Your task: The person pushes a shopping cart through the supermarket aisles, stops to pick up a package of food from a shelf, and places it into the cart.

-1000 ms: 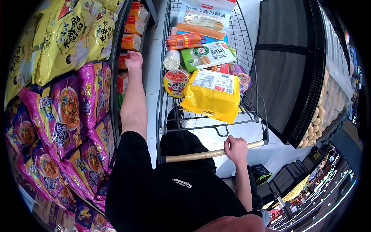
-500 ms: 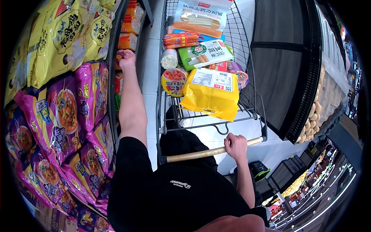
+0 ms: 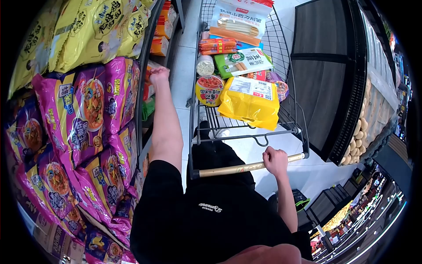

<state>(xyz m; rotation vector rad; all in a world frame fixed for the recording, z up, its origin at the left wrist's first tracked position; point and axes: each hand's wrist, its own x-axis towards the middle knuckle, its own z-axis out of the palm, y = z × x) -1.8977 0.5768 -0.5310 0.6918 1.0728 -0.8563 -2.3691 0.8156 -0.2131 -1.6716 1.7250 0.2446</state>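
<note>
My right hand (image 3: 276, 161) is wrapped around the gold-coloured handle (image 3: 233, 170) of a wire shopping cart (image 3: 292, 66). My left hand (image 3: 159, 75) reaches out to the lower shelf on the left, its fingers curled in beside orange-and-white packs (image 3: 148, 86); whatever they hold, if anything, is hidden. In the cart lie a yellow package (image 3: 250, 105), a cup of instant noodles (image 3: 209, 90), a green-and-white noodle pack (image 3: 244, 62), a bundle of red sausages (image 3: 217, 45), a clear bag of noodles (image 3: 239, 24) and a white-topped container (image 3: 205, 66).
Purple noodle multipacks (image 3: 90, 114) are stacked close on my left, with yellow noodle packs (image 3: 101, 33) above them. Orange packs (image 3: 160, 44) and a green pack (image 3: 148, 108) sit on the lower shelf. A dark display stand (image 3: 323, 83) borders the cart's right side.
The shelves and cart have shifted right in the view. My left hand has curled in more at the orange-and-white packs. My right hand keeps its hold on the handle.
</note>
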